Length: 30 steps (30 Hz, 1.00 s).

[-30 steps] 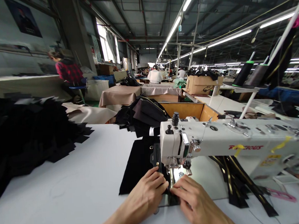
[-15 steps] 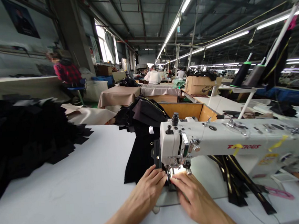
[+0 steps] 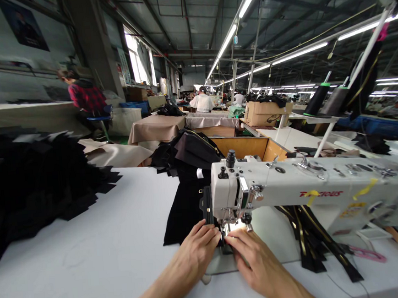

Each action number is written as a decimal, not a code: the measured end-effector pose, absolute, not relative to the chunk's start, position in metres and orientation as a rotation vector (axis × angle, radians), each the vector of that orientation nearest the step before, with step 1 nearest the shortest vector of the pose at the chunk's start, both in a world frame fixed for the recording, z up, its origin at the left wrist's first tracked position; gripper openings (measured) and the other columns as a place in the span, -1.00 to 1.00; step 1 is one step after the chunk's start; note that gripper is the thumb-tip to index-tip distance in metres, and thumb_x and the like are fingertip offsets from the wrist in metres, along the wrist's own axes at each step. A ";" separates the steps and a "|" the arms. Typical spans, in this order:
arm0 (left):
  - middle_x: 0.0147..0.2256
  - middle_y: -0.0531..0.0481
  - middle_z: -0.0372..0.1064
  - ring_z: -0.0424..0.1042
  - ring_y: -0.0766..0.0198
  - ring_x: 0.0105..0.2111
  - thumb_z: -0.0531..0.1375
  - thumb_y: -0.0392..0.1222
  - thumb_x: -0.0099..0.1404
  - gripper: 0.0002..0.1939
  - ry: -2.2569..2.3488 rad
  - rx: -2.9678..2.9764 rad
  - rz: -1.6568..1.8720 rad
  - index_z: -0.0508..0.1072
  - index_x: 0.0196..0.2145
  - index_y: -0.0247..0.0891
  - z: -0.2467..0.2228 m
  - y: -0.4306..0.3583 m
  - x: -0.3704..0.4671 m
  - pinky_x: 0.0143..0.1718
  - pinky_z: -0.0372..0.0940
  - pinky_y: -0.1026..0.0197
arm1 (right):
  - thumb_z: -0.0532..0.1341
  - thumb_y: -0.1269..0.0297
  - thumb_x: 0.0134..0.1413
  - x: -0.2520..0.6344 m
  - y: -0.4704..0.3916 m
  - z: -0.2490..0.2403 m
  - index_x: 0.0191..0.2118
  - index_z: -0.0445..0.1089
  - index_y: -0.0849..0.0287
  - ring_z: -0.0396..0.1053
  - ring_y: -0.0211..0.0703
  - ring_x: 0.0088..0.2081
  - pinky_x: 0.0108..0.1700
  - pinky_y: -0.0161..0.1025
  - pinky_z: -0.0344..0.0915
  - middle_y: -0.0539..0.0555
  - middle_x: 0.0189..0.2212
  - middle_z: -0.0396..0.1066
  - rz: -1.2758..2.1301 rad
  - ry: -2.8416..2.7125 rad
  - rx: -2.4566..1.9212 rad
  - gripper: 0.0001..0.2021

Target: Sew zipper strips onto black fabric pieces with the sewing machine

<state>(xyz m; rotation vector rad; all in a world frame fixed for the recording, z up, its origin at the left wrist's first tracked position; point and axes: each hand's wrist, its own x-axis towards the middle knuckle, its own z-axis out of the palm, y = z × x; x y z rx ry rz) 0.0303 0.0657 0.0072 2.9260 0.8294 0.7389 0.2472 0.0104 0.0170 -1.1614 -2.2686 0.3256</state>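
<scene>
A white sewing machine (image 3: 257,185) stands on the table, its lamp lighting the needle area. Under its head lies a black fabric piece (image 3: 181,210) with a dark strip with small gold-coloured fittings (image 3: 207,205) along its right side. My left hand (image 3: 201,243) rests flat on the fabric just left of the presser foot, fingers stretched out and close together. On the other side, my right hand (image 3: 250,255) has bent fingers with their tips closed at the fabric's edge beside the foot. Those fingertips partly hide what they pinch.
A big stack of black fabric pieces (image 3: 39,180) covers the table's left. More black pieces (image 3: 188,150) pile behind the machine. Black zipper strips (image 3: 309,236) hang under the arm, near pink-handled scissors (image 3: 367,253). Thread cones (image 3: 317,99) stand at right. A person in checked clothing (image 3: 86,98) sits far left.
The whole view has shifted slightly. Both hands keep nearly the same place beside the presser foot, and the fabric shows no clear movement.
</scene>
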 end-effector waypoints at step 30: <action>-0.12 -0.15 0.38 0.41 0.09 -0.05 -0.01 -0.42 0.44 -0.76 0.751 2.983 0.721 0.32 0.00 -0.29 0.016 0.068 0.031 0.06 0.35 -0.02 | 0.01 0.60 0.17 0.247 0.011 0.022 0.14 0.26 0.19 0.31 0.01 0.00 0.14 0.05 0.32 0.19 0.02 0.33 0.334 -2.254 -1.192 -0.56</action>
